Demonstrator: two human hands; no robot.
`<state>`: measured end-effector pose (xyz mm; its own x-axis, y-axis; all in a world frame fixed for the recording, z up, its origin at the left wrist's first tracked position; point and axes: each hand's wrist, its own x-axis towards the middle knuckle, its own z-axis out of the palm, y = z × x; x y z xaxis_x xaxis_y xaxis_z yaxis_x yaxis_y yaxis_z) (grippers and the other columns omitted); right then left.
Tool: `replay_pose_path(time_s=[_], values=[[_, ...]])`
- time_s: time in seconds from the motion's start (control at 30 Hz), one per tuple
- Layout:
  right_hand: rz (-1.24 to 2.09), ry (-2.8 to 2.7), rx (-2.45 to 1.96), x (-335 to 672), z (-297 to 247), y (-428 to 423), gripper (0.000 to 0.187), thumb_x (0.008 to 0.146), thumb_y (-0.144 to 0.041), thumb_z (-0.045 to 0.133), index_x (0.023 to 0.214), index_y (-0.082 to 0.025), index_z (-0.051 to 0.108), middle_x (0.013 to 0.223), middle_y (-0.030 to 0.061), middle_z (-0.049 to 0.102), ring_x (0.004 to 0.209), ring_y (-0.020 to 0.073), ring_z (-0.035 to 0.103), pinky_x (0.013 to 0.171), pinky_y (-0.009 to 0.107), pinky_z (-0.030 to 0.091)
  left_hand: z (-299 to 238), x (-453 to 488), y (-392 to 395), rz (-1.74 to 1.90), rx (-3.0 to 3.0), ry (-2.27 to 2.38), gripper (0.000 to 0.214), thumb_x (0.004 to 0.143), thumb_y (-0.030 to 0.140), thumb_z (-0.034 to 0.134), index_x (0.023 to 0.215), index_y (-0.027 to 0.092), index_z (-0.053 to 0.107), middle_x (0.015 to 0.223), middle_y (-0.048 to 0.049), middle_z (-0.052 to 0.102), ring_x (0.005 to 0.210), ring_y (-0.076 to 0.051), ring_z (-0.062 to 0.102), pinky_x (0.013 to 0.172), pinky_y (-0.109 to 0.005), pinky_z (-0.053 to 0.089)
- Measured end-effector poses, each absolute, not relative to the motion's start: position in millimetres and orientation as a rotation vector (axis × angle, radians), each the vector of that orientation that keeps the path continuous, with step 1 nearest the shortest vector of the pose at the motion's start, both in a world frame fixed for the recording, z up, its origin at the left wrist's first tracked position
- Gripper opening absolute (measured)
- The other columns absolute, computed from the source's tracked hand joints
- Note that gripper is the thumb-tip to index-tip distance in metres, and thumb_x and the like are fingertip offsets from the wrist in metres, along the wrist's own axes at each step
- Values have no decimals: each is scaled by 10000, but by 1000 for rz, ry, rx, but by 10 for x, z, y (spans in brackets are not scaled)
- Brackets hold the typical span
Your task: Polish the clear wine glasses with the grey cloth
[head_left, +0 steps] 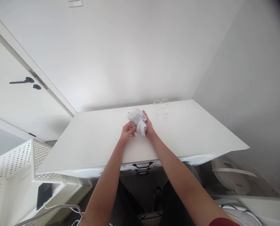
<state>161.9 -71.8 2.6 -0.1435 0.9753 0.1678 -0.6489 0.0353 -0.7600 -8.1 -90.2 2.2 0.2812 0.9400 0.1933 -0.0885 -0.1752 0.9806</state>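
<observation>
A white cloth (141, 127) is bunched around a clear drinking glass (137, 120) just above the white cabinet top (102, 135). My right hand (149, 128) is wrapped around the cloth and the glass from the right side. On the left, my left hand (128, 130) is closed with thumb and fingers pinched at the lower end of the glass. Part of the glass is hidden by cloth and fingers. Behind my right hand stand two clear stemmed glasses, a left one (156, 108) and a right one (165, 106), close together near the wall.
Black drawer handles (142, 165) are on the cabinet front. A white perforated shelf (44, 157) stands at the left, with a dark phone-like device (44, 195) and cables on it. A door with a black handle (22, 80) is further left. A white appliance (232, 177) sits low at the right.
</observation>
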Motion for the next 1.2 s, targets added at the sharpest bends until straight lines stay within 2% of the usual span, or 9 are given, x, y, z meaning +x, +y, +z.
replay_pose_path(time_s=[0.2,0.4,0.53,0.67,0.77,0.87,0.97,1.07,1.2], values=[[1495,-844,-664,1564,44,-689,409,699,-455,823,965,-200,647,754,16,662,678,207,622,569,328,521,-64,-31,-924,1237,1743,1022,251,877,406,709,846,226,537,660,29,576,517,-110,507,533,-244,407],[1166,-841,-787,1497,76,-731,387,706,-434,825,977,-229,639,860,-6,668,797,179,613,717,303,535,-133,-4,-922,1290,2056,1192,159,750,192,693,889,237,631,612,39,521,547,-125,413,550,-259,371],[1474,-768,-671,1528,70,-731,400,786,-590,712,912,-223,611,779,32,644,793,243,646,676,370,545,-93,-7,-931,1257,1955,1073,97,835,253,681,884,224,603,671,22,570,554,-115,466,533,-245,386],[1704,-886,-574,1549,61,-670,576,779,-809,563,825,-236,604,713,60,608,796,309,651,627,441,547,-79,3,-932,1225,1716,975,263,894,411,708,845,216,539,688,7,623,502,-105,510,508,-250,419],[1582,-961,-577,1507,60,-657,568,734,-783,647,876,-233,623,736,44,614,751,280,627,615,431,538,-67,12,-928,1233,1568,936,305,893,451,714,853,218,521,695,7,632,485,-104,518,501,-255,424],[1412,-936,-622,1461,73,-703,520,673,-526,851,1058,-262,622,890,12,661,781,217,615,677,364,544,-32,20,-945,1280,1588,966,262,835,361,752,846,209,539,712,7,634,543,-115,537,535,-259,425],[1175,-930,-740,1447,93,-753,551,647,-388,892,1113,-276,619,1041,16,676,915,200,616,787,325,551,-9,27,-971,1284,1717,1057,250,721,240,788,823,196,564,671,29,589,582,-114,501,541,-246,379],[1058,-929,-820,1447,95,-749,515,655,-409,883,1086,-257,644,1098,34,677,985,205,608,827,315,555,-32,26,-967,1241,1800,1099,237,682,179,761,829,197,576,617,50,542,548,-100,445,512,-239,330],[1302,-801,-740,1445,52,-697,499,723,-523,846,1080,-237,648,987,36,697,887,201,648,786,333,574,-102,4,-914,1253,1834,1108,291,662,152,754,933,198,660,693,4,650,607,-154,559,556,-280,422]])
